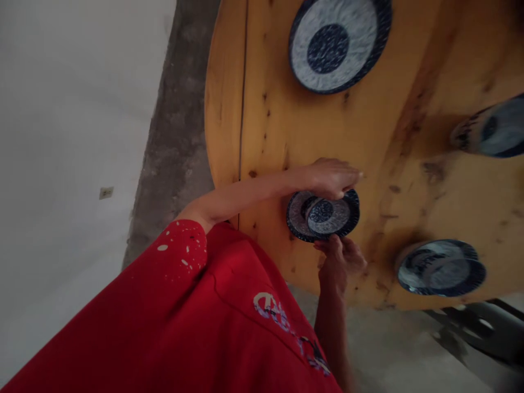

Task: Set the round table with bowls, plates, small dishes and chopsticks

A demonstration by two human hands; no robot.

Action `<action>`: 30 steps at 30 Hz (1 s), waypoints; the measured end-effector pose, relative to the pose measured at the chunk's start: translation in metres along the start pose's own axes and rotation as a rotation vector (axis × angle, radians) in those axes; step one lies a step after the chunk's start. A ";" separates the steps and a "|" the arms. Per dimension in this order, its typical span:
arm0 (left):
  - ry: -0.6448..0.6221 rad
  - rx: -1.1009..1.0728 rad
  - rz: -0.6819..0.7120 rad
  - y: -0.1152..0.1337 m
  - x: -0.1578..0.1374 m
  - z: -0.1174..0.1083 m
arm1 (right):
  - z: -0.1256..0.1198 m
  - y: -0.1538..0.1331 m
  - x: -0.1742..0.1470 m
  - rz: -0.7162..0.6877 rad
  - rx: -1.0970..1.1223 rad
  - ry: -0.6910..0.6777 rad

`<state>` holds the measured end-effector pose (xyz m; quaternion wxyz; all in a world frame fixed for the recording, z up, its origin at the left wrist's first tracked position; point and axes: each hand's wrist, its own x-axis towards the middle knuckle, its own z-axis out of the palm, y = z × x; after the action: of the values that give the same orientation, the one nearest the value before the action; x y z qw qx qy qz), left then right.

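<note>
In front of my body, a dark-blue and white speckled bowl (327, 215) sits on or just over a matching plate (295, 221); whether they touch I cannot make out. My left hand (335, 177) reaches across to the far side, its fingers curled down at the bowl's rim, with the fingertips partly hidden. At the near side my right hand (341, 259) has its fingers and thumb closed on the rim. Both hands appear to grip the bowl, one on each side.
The round wooden table (266, 131) carries a large plate (327, 49) beyond my left hand. A bowl (503, 128) stands at the far right, and another dish (442, 267) lies nearer. A dark chair (483, 327) is by the table's edge; a white wall (73, 109) is left.
</note>
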<state>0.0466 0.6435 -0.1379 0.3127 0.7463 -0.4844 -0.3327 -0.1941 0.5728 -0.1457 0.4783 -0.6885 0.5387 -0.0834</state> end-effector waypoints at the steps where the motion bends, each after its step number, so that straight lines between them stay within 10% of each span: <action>1: -0.040 0.031 0.022 0.000 -0.001 -0.002 | 0.001 -0.001 0.000 0.010 0.011 -0.006; 8: -0.188 0.170 -0.038 0.003 0.000 -0.021 | 0.004 -0.007 0.002 0.039 0.011 -0.063; 14: -0.068 0.116 -0.143 0.004 0.021 -0.042 | -0.025 -0.021 0.030 -0.061 0.018 0.064; 20: 0.080 0.029 -0.212 0.009 0.086 -0.055 | -0.045 -0.045 0.117 -0.108 0.122 0.142; 30: 0.143 0.132 -0.280 0.018 0.204 -0.053 | -0.011 -0.135 0.246 0.117 0.271 0.201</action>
<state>0.1428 0.4555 -0.1317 0.2470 0.8473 -0.3728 -0.2865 -0.0117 0.3586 -0.1370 0.5147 -0.5735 0.6066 -0.1957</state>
